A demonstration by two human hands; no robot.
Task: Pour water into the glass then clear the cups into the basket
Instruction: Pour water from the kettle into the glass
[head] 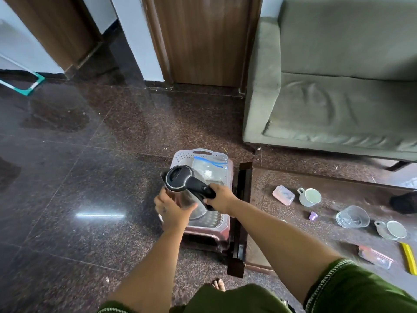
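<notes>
A steel kettle (pixel 180 188) with a black lid and handle is held above a pale plastic basket (pixel 222 159), which sits on a brown plastic stool (pixel 209 231). My right hand (pixel 220 197) grips the kettle's black handle. My left hand (pixel 172 206) presses against the kettle's steel body. On the glass-topped table to the right stand a white cup (pixel 310 196), a clear glass (pixel 352 216) and another cup (pixel 393 230) lying near it.
A pink lidded box (pixel 283 194), a small purple cap (pixel 312 215), a clear packet (pixel 375 256) and a yellow strip (pixel 409 260) lie on the table. A grey-green sofa (pixel 338 91) stands behind it. Dark polished floor stretches left. A plastic bag lies in the basket.
</notes>
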